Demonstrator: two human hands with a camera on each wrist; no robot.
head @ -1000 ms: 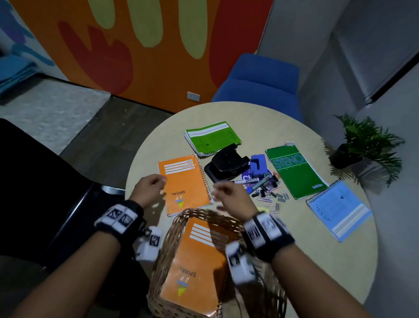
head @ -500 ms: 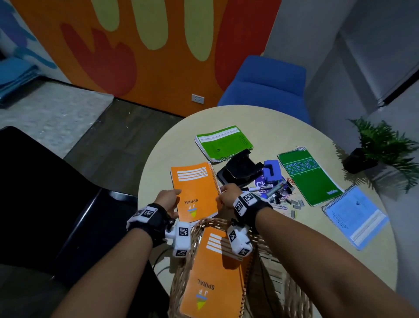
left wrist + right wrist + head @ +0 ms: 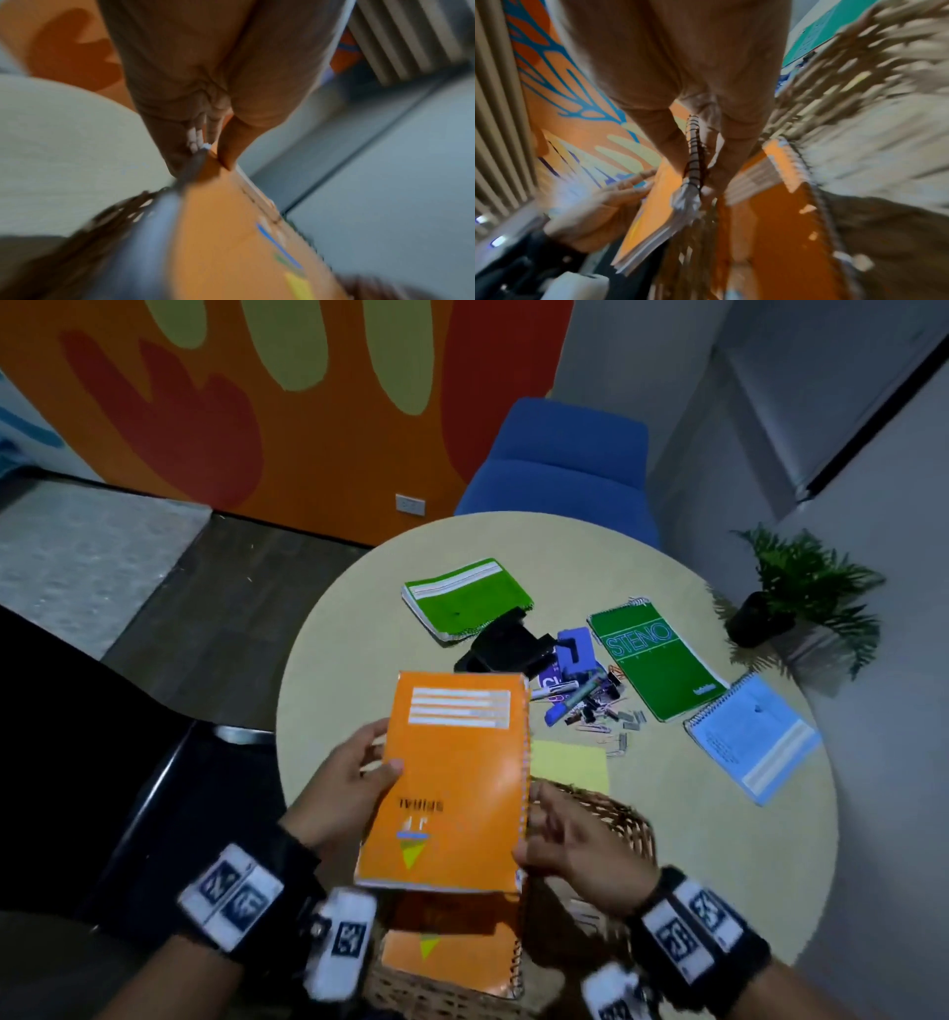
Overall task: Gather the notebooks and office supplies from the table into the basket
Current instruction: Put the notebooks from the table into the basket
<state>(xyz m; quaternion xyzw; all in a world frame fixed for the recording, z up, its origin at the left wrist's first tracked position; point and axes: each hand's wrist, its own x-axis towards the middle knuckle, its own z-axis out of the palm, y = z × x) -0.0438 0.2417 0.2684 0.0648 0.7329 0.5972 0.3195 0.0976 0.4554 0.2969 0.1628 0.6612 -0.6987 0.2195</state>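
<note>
An orange spiral notebook (image 3: 457,778) is lifted above the wicker basket (image 3: 611,814) at the table's near edge. My left hand (image 3: 354,783) grips its left edge, thumb on the cover (image 3: 231,233). My right hand (image 3: 570,845) holds the spiral side (image 3: 693,154), fingers under it. A second orange notebook (image 3: 452,963) lies in the basket. On the round table (image 3: 359,649) remain a light green notebook (image 3: 462,598), a green steno pad (image 3: 652,654), a blue pad (image 3: 755,737), a yellow pad (image 3: 570,762), a black hole punch (image 3: 508,644), a blue punch (image 3: 575,649) and pens and clips (image 3: 590,706).
A blue armchair (image 3: 565,459) stands behind the table. A potted plant (image 3: 801,598) sits at the table's far right edge. A black chair (image 3: 102,737) is at the left of the table, near my left arm.
Both hands took hold of the orange notebook that lay on the table and lifted it toward me, over the basket. A yellow pad now shows beside where it lay.
</note>
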